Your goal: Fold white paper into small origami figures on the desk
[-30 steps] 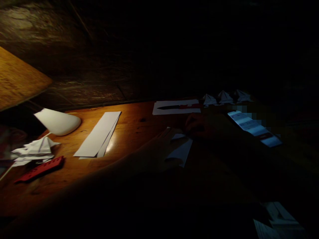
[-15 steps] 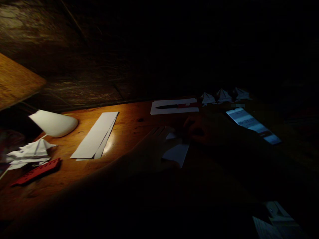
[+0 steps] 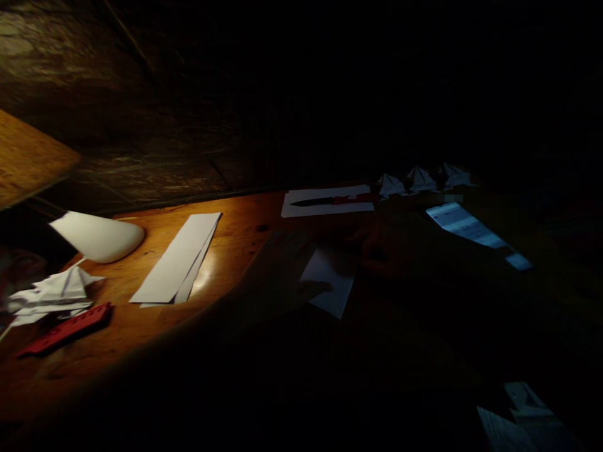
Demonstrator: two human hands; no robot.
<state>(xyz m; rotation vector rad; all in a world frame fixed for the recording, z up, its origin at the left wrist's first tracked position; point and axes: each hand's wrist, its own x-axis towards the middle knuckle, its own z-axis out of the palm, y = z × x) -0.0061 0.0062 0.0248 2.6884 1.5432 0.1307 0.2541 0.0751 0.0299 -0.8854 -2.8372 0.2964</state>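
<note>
A folded piece of white paper (image 3: pixel 335 282) lies on the wooden table in deep shadow between my hands. My left hand (image 3: pixel 282 267) rests at its left edge, fingers stretched out and the thumb lying over the paper. On the far right side, my right hand (image 3: pixel 384 245) is dim, with curled fingers close to the paper's upper right edge. Darkness hides its fingertips, and I cannot tell whether they touch the paper.
White paper strips (image 3: pixel 181 260) lie left. Behind are a red-handled knife (image 3: pixel 330 201) on paper sheets (image 3: pixel 289 209), several folded paper figures (image 3: pixel 423 181) and a lit phone (image 3: pixel 471 229). A lamp base (image 3: pixel 98 237), crumpled-looking folded paper (image 3: pixel 61 292) and a red-handled object (image 3: pixel 66 331) stand far left.
My left hand has slid left off the middle of the paper, uncovering more of it. My right hand has shifted slightly right. The view has moved a little.
</note>
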